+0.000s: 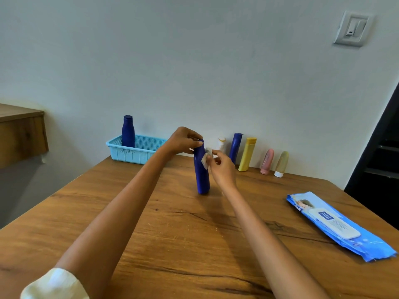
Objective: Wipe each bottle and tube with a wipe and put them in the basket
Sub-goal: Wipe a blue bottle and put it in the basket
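Observation:
A dark blue bottle [202,175] stands upright on the wooden table [164,229], slightly tilted. My left hand [182,140] pinches its cap from above. My right hand [222,167] pinches a small crumpled wipe [206,157] against the bottle's shoulder. A light blue basket [133,152] sits at the back left with one dark blue bottle [128,131] standing in it. Along the wall stand a white bottle [222,144], partly hidden by my right hand, another blue bottle [235,147], a yellow bottle [247,154], a pink tube [267,161] and a beige tube [281,164].
A blue pack of wipes [336,225] lies flat at the table's right side. A wooden shelf [21,134] juts out at the far left. A dark doorway [380,152] is at the right, and a wall switch [352,29] is above.

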Motion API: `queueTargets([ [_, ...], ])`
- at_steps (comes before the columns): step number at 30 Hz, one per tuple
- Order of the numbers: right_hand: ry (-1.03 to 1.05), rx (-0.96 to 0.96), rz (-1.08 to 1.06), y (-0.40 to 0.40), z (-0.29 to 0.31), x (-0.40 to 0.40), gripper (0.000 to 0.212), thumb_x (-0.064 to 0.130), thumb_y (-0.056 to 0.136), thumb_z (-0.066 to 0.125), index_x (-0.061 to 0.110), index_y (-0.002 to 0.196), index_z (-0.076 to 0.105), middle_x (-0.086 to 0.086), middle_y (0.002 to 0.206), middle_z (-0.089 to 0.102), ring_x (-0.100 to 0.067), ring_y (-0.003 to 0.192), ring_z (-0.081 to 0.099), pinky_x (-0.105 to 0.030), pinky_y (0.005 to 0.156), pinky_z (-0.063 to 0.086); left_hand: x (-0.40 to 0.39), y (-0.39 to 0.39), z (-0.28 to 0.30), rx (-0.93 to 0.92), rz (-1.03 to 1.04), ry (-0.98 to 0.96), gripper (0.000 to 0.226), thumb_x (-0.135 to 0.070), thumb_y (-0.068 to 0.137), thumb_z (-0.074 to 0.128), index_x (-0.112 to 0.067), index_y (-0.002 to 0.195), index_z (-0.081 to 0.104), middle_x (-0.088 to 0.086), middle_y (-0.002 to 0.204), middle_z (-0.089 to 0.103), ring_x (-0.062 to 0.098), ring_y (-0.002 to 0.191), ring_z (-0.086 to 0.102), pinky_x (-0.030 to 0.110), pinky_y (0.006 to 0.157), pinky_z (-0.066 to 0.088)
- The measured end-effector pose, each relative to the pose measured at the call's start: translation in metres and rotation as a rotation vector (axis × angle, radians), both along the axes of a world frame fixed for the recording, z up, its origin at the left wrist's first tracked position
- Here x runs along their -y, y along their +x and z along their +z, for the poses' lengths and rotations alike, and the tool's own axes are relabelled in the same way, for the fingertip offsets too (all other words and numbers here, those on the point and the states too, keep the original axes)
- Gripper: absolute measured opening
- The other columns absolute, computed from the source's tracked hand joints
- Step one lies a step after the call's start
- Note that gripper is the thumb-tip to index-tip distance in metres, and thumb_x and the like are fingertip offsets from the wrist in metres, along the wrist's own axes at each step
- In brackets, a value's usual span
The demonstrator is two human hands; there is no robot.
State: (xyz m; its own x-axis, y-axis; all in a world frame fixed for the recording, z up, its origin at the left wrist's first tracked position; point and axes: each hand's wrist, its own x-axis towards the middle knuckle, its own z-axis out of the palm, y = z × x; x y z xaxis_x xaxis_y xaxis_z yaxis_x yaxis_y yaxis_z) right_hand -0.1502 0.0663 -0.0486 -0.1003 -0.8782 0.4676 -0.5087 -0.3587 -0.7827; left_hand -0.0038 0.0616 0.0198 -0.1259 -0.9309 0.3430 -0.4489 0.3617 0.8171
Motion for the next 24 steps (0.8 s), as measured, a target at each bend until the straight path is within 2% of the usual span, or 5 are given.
queueTargets([
  [6, 0.299, 0.08, 0.009, -0.02, -0.026, 0.009, 0.025, 0.021, 0.095, 0.05, 0.013, 0.116, 0.061, -0.004, 0.104, 0.064, -0.016, 0.091, 0.058, -0.03, 0.079, 0.048, 0.0, 0.002, 0.003, -0.167, 0.032, -0.084, 0.03, -0.002, 0.087, 0.061, 0.002, 0.117, 0.059, 0.011, 0.104, 0.06, 0.021, 0.095, 0.061, 0.019, 0.061, 0.056],
  [10, 0.437, 0.405, 0.042, -0.022, -0.019, 0.008, 0.015, 0.021, 0.097, 0.047, 0.013, 0.099, 0.059, -0.004, 0.08, 0.062, -0.013, 0.062, 0.056, -0.024, 0.055, 0.049, 0.0, -0.005, 0.005, -0.194, 0.069, -0.181, 0.032, -0.004, 0.087, 0.062, 0.0, 0.119, 0.057, 0.009, 0.11, 0.06, 0.021, 0.1, 0.06, 0.021, 0.066, 0.057],
  [13, 0.578, 0.58, 0.079, -0.019, -0.013, 0.004, 0.021, 0.034, 0.096, 0.048, 0.018, 0.083, 0.052, -0.007, 0.081, 0.064, -0.016, 0.061, 0.059, -0.026, 0.057, 0.051, 0.0, -0.012, 0.005, -0.187, 0.107, -0.219, 0.035, -0.005, 0.088, 0.061, -0.002, 0.122, 0.057, 0.011, 0.117, 0.06, 0.023, 0.101, 0.06, 0.03, 0.077, 0.057],
  [19, 0.664, 0.757, 0.175, -0.019, -0.006, 0.004, 0.038, 0.051, 0.088, 0.054, 0.013, 0.092, 0.055, -0.011, 0.09, 0.065, -0.019, 0.072, 0.061, -0.027, 0.056, 0.051, -0.002, -0.022, 0.01, -0.065, 0.143, -0.327, 0.036, -0.005, 0.089, 0.06, -0.005, 0.124, 0.057, 0.011, 0.12, 0.062, 0.015, 0.093, 0.061, 0.029, 0.082, 0.054],
  [24, 0.699, 0.607, 0.103, -0.023, -0.006, 0.006, 0.043, 0.054, 0.089, 0.05, 0.011, 0.094, 0.056, -0.011, 0.085, 0.063, -0.017, 0.066, 0.056, -0.025, 0.057, 0.049, -0.006, -0.029, 0.009, -0.005, 0.127, -0.357, 0.035, -0.005, 0.089, 0.059, -0.006, 0.124, 0.058, 0.01, 0.121, 0.062, 0.011, 0.092, 0.059, 0.027, 0.082, 0.053],
])
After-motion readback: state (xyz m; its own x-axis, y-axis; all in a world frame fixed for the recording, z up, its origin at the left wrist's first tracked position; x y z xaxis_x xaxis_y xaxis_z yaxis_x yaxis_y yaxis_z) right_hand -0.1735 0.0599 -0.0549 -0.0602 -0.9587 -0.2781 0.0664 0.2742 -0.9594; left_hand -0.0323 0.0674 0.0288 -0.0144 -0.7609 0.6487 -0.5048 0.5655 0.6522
